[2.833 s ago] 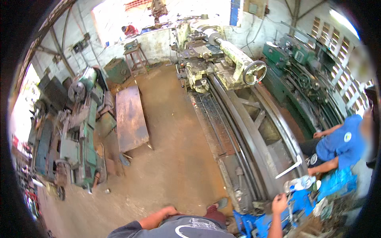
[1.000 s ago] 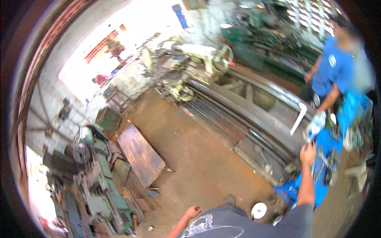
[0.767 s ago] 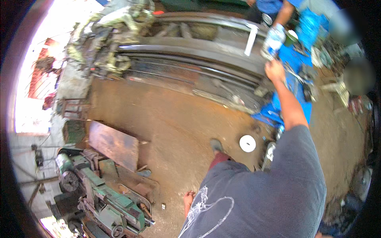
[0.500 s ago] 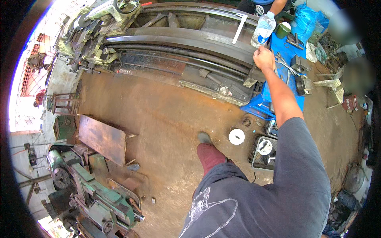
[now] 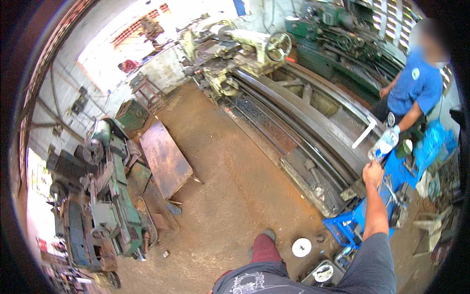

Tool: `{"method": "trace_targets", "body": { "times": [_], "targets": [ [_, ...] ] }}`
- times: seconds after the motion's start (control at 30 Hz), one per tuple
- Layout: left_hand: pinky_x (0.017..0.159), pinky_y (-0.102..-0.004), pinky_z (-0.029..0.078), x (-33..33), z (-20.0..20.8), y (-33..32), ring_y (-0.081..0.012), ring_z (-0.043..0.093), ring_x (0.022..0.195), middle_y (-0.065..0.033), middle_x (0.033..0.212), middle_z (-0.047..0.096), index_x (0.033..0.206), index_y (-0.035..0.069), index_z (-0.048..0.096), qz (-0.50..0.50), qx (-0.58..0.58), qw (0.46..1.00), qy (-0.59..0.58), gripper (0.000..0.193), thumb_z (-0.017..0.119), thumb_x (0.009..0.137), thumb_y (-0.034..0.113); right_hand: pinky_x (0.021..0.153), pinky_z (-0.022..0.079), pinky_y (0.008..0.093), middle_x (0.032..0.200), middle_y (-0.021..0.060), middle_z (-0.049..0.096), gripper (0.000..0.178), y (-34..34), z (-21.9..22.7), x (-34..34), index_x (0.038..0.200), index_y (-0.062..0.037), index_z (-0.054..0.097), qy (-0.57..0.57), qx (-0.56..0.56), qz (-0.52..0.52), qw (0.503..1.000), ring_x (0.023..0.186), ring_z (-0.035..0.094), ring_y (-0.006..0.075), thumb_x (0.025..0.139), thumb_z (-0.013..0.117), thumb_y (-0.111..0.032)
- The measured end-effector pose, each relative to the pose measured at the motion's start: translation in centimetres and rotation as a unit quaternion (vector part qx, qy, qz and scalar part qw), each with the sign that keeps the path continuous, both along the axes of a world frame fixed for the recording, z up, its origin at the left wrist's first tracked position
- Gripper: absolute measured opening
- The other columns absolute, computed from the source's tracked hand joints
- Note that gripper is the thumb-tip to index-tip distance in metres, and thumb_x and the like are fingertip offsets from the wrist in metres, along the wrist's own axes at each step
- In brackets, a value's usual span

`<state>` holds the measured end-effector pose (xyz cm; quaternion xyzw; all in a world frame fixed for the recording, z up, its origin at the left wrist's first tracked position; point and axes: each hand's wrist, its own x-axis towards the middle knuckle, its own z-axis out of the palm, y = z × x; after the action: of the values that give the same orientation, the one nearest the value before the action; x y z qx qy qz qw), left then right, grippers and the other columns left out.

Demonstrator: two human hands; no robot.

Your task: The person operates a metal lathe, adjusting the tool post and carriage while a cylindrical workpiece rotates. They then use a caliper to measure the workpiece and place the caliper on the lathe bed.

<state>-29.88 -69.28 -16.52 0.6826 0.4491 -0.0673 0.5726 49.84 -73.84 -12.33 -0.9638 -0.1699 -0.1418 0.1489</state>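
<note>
My right hand (image 5: 373, 174) reaches out, closed, at the right end of a long lathe bed (image 5: 313, 128). What its fingers hold, if anything, is hidden. Just beyond it stands a large clear plastic bottle (image 5: 385, 143) with a blue label. A white L-shaped bar (image 5: 364, 135) lies across the bed to the left of the bottle. Beside my wrist, wrenches (image 5: 390, 194) lie on a blue table (image 5: 359, 211), and a dark green cup (image 5: 404, 149) stands farther back. My left hand is out of the picture.
Across the lathe is a person in a blue shirt (image 5: 415, 83). Near my foot lie a white disc (image 5: 301, 247) and a grey crate (image 5: 337, 277). A brown board (image 5: 165, 159) and a green machine (image 5: 117, 206) occupy the left side.
The view has swung up and to the left, bringing the lathe's far end and the person in blue into sight. My right hand remains closed by the bottle.
</note>
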Motion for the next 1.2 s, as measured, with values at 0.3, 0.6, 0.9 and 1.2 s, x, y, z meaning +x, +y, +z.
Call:
{"method": "trace_targets", "body": {
  "times": [0.3,0.6,0.9,1.2],
  "targets": [
    [0.104,-0.0477,0.038,1.3,3.7,-2.9,-0.0368,0.049,0.121,-0.0187,0.135,0.05,0.142,0.004,0.047,-0.083,0.045,0.981,-0.171,0.061,0.064,0.094,0.037,0.084,0.051,0.0507,0.097,0.0203,0.071,0.021,0.3,-0.5,-0.1,0.094,-0.0025,0.067,-0.046,-0.081,0.008,0.996,0.095,0.067,0.0387,0.088,0.055,-0.02],
    [0.109,-0.0502,0.033,0.9,4.5,-4.9,-0.0394,0.043,0.129,-0.0202,0.142,0.044,0.146,0.005,0.043,-0.111,0.073,0.966,-0.221,0.066,0.062,0.093,0.04,0.09,0.052,0.0482,0.105,0.0211,0.068,0.024,0.3,0.4,-0.4,0.1,-0.0002,0.067,-0.008,-0.06,0.024,0.998,0.102,0.065,0.0379,0.088,0.058,-0.02],
    [0.114,-0.0526,0.028,-1.2,5.3,-5.9,-0.042,0.036,0.136,-0.0217,0.149,0.037,0.149,0.005,0.038,-0.091,0.063,0.967,-0.229,0.071,0.061,0.093,0.042,0.092,0.051,0.0498,0.108,0.0209,0.067,0.023,0.4,1.0,-0.9,0.098,-0.0011,0.065,0.023,-0.048,0.016,0.998,0.105,0.063,0.0389,0.088,0.056,-0.019],
    [0.118,-0.055,0.025,-1.9,6.3,-7.5,-0.0445,0.031,0.142,-0.0236,0.155,0.032,0.152,0.005,0.035,-0.055,0.038,0.971,-0.228,0.074,0.059,0.093,0.044,0.093,0.051,0.0474,0.109,0.0224,0.068,0.027,0.6,0.9,-0.7,0.1,0.0002,0.068,0.024,-0.051,0.002,0.998,0.105,0.064,0.0377,0.087,0.057,-0.021]
  ]
}}
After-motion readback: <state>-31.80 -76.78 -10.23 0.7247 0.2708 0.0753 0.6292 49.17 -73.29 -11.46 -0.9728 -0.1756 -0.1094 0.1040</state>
